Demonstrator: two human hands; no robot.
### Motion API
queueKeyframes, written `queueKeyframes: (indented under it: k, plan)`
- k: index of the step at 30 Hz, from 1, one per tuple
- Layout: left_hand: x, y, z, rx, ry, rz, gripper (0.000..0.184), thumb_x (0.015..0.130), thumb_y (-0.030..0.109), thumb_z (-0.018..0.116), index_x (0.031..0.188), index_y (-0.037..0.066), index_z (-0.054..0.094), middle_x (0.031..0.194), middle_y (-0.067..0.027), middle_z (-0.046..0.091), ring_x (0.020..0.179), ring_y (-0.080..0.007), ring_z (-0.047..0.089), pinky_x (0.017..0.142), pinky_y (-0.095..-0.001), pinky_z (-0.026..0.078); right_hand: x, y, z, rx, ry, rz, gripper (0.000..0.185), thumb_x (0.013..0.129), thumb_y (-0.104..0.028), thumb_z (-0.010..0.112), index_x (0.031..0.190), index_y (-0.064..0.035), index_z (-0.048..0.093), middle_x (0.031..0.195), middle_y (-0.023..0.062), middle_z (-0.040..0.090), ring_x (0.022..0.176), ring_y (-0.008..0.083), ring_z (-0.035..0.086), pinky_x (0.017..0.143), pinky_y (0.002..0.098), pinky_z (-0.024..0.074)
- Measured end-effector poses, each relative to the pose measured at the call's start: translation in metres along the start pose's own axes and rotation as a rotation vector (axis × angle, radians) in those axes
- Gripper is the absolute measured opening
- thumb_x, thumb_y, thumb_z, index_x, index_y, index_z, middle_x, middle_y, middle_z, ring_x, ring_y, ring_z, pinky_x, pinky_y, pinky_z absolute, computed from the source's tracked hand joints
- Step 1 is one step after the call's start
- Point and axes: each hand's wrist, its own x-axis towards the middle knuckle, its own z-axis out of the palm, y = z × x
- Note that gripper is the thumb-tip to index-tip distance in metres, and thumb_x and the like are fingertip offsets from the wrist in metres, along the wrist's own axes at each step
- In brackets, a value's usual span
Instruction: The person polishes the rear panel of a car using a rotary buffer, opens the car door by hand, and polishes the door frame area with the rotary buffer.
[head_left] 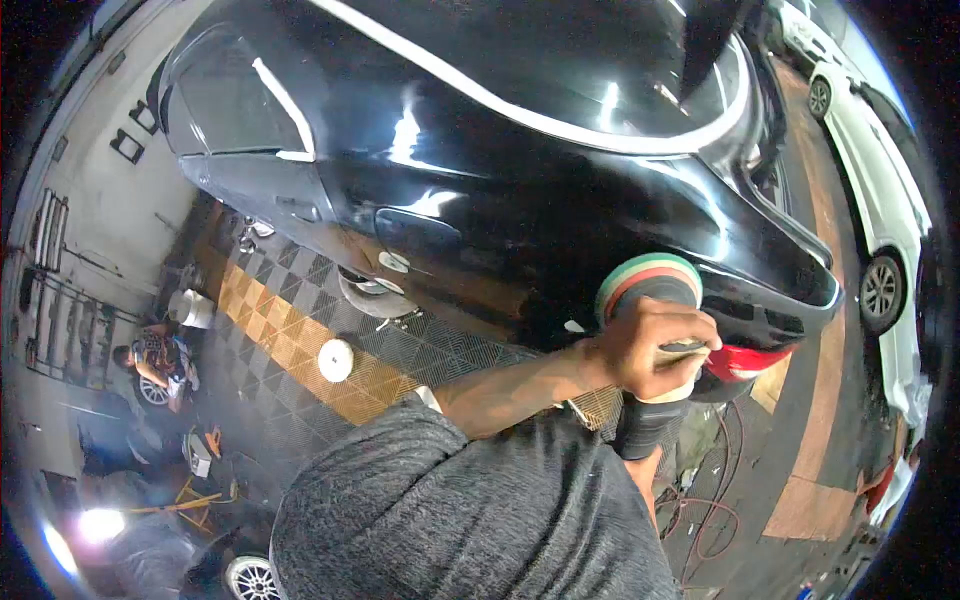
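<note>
A black car (480, 190) fills the upper middle, its glossy side panel showing bright reflections and its red tail light (750, 362) at the right. Against the rear panel rests the round pad of a polisher (650, 282), edged in green, cream and orange. One hand (655, 345), at the end of the bare forearm from the grey sleeve, has its fingers wrapped round the polisher's head. The tool's dark body (643, 425) points down toward the lower right. Of the other arm only a strip of skin shows below the tool, and its hand is hidden.
A white car (880, 190) stands at the right. Hoses (735, 500) lie on the floor below it. At the left are a person (165, 365) beside a wheel, a white bucket (192, 308) and a bright lamp (101, 525). A round white object (336, 360) is on the tiled floor.
</note>
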Motion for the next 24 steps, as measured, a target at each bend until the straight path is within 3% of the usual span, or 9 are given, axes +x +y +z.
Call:
queueKeyframes:
  k: [5, 12, 16, 18, 19, 21, 22, 24]
  plan:
    - [-0.030, 0.011, -0.088, -0.015, 0.024, -0.066, 0.037, 0.072, 0.009, 0.064, 0.107, -0.002, 0.068, 0.110, -0.0192, 0.071, 0.105, -0.0329, 0.070, 0.095, -0.0420, 0.054, 0.007, -0.043, 0.034, -0.155, -0.069, 0.001, 0.040, 0.064, -0.009, 0.083, 0.099, 0.0016, 0.066, 0.091, 0.0143, 0.071, 0.083, 0.0278, 0.068, 0.077, 0.0400, 0.0537]
    - [-0.061, 0.026, -0.195, -0.061, 0.189, -0.066, 0.035, 0.077, 0.011, 0.061, 0.107, -0.004, 0.070, 0.110, -0.0196, 0.072, 0.102, -0.0312, 0.071, 0.094, -0.0405, 0.054, 0.016, -0.101, 0.092, -0.280, -0.110, 0.017, 0.042, 0.064, -0.008, 0.083, 0.102, 0.0018, 0.067, 0.093, 0.0172, 0.073, 0.085, 0.0302, 0.071, 0.078, 0.0407, 0.0546]
    - [-0.077, 0.037, -0.251, 0.035, 0.265, -0.068, 0.039, 0.092, 0.031, 0.061, 0.104, -0.005, 0.070, 0.103, -0.0191, 0.074, 0.095, -0.0304, 0.073, 0.089, -0.0407, 0.056, 0.012, -0.125, 0.127, -0.323, -0.095, -0.006, 0.044, 0.064, -0.008, 0.082, 0.104, 0.0019, 0.068, 0.094, 0.0189, 0.074, 0.086, 0.0316, 0.073, 0.078, 0.0411, 0.0551]
    - [-0.089, 0.036, -0.280, 0.046, 0.312, -0.055, 0.033, 0.090, 0.026, 0.062, 0.101, -0.004, 0.071, 0.102, -0.0211, 0.073, 0.094, -0.0309, 0.073, 0.087, -0.0428, 0.057, 0.019, -0.140, 0.143, -0.329, -0.106, -0.084, 0.045, 0.065, -0.008, 0.081, 0.107, 0.0017, 0.068, 0.091, 0.0187, 0.074, 0.085, 0.0327, 0.073, 0.079, 0.0416, 0.0558]
    - [-0.096, 0.037, -0.294, 0.026, 0.324, -0.090, 0.028, 0.083, 0.011, 0.059, 0.103, -0.004, 0.070, 0.102, -0.0178, 0.074, 0.094, -0.0288, 0.073, 0.090, -0.0394, 0.056, 0.023, -0.148, 0.150, -0.331, -0.112, -0.123, 0.046, 0.065, -0.007, 0.080, 0.108, 0.0016, 0.068, 0.090, 0.0186, 0.074, 0.085, 0.0332, 0.074, 0.079, 0.0419, 0.0561]
    - [-0.108, 0.039, -0.315, -0.052, 0.483, -0.042, 0.027, 0.084, 0.012, 0.059, 0.101, -0.007, 0.070, 0.100, -0.0227, 0.073, 0.092, -0.0280, 0.073, 0.085, -0.0393, 0.058, 0.033, -0.178, 0.168, -0.277, -0.225, -0.255, 0.053, 0.063, -0.011, 0.081, 0.112, 0.0038, 0.066, 0.088, 0.0210, 0.073, 0.084, 0.0361, 0.073, 0.078, 0.0433, 0.0567]
    - [-0.120, 0.040, -0.332, 0.073, 0.445, -0.048, 0.037, 0.092, 0.028, 0.061, 0.111, -0.004, 0.062, 0.100, -0.0275, 0.068, 0.085, -0.0328, 0.068, 0.077, -0.0456, 0.057, 0.036, -0.176, 0.176, -0.340, -0.262, -0.207, 0.059, 0.062, -0.013, 0.081, 0.115, 0.0059, 0.063, 0.089, 0.0232, 0.072, 0.085, 0.0379, 0.072, 0.078, 0.0442, 0.0566]
    - [-0.127, 0.040, -0.349, 0.067, 0.639, 0.045, 0.040, 0.092, 0.032, 0.061, 0.111, -0.003, 0.061, 0.095, -0.0270, 0.067, 0.083, -0.0330, 0.067, 0.080, -0.0468, 0.054, 0.043, -0.187, 0.192, -0.395, -0.287, -0.145, 0.065, 0.062, -0.016, 0.081, 0.118, 0.0079, 0.061, 0.090, 0.0254, 0.071, 0.086, 0.0396, 0.071, 0.078, 0.0452, 0.0565]
